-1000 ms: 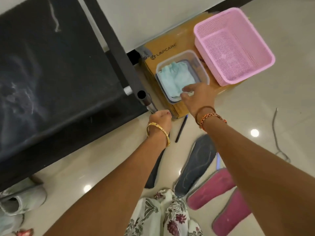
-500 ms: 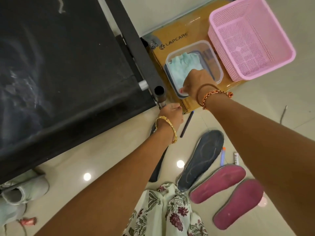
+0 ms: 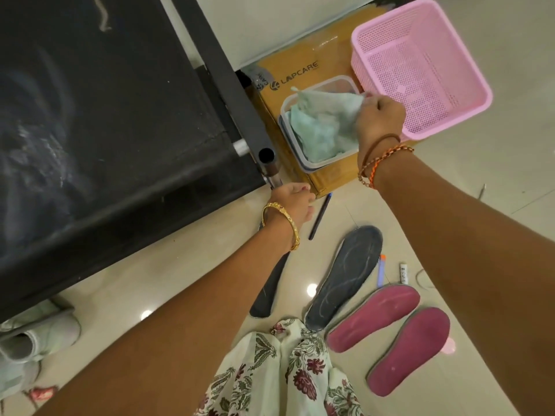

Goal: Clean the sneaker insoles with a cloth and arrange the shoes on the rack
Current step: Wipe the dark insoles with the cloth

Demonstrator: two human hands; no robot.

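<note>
Head view.

Right grip [image 3: 380,120]: fingers curled round one edge of the pale green cloth [image 3: 322,124], raised over the clear plastic tub [image 3: 309,168]; cloth partly lifted, lower folds inside the tub. Thread bands at the wrist.

Left grip [image 3: 295,202]: fingers curled near the metal leg [image 3: 271,175] at the corner of the black rack [image 3: 120,115]; contact with the leg not clear, whether anything is held cannot be told. Gold bangle at the wrist.

Tub: resting on a brown cardboard box [image 3: 303,72] printed LAPCARE, against the wall. Pink mesh basket [image 3: 420,64] on the same box, just beside the tub on the right.

Floor [image 3: 180,280], glossy pale tile:
- dark grey insole [image 3: 345,277], flat, face up, between the two arms;
- second dark insole [image 3: 270,288], mostly hidden beneath the left forearm;
- two magenta insoles [image 3: 374,318] [image 3: 410,351], side by side, right of the grey one, partly under the right forearm;
- black pen [image 3: 319,216], just beside the left grip;
- small blue and orange item [image 3: 380,273] and small white tube [image 3: 404,273], near the grey insole's toe end.

Pale sneakers [image 3: 36,334]: lower left, under the rack's edge, partly cropped.

Floral garment [image 3: 279,373]: bottom centre.
</note>
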